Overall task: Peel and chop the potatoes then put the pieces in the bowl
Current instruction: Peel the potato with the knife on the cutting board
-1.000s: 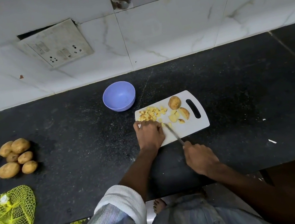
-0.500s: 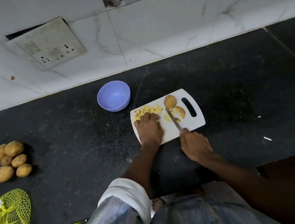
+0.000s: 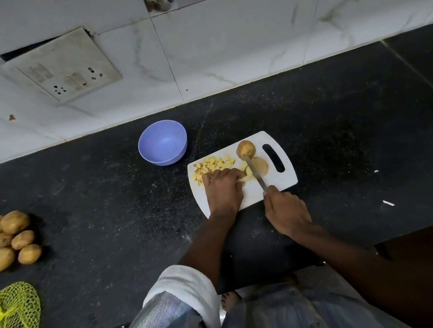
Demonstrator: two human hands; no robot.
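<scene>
A white cutting board (image 3: 285, 180) lies on the black counter. Yellow chopped potato pieces (image 3: 211, 166) are heaped at its far left. A potato half with skin (image 3: 246, 148) stands near the handle slot, and another half (image 3: 261, 166) lies flat beside it. My right hand (image 3: 285, 211) grips a knife (image 3: 254, 173) whose blade points away across the board, between the halves and my left hand. My left hand (image 3: 223, 191) rests on the board with curled fingers holding potato pieces (image 3: 247, 178) beside the blade. An empty lilac bowl (image 3: 162, 143) sits just beyond the board's left corner.
Several unpeeled potatoes (image 3: 8, 239) are piled at the counter's left. A yellow net bag (image 3: 6, 325) lies at the near left edge. The tiled wall with a switch plate (image 3: 62, 65) closes the back. Small white scraps (image 3: 388, 203) lie on the counter to the right.
My right hand has pushed the knife forward, so the blade now reaches up to the potato halves. My left hand has shifted slightly right toward the blade.
</scene>
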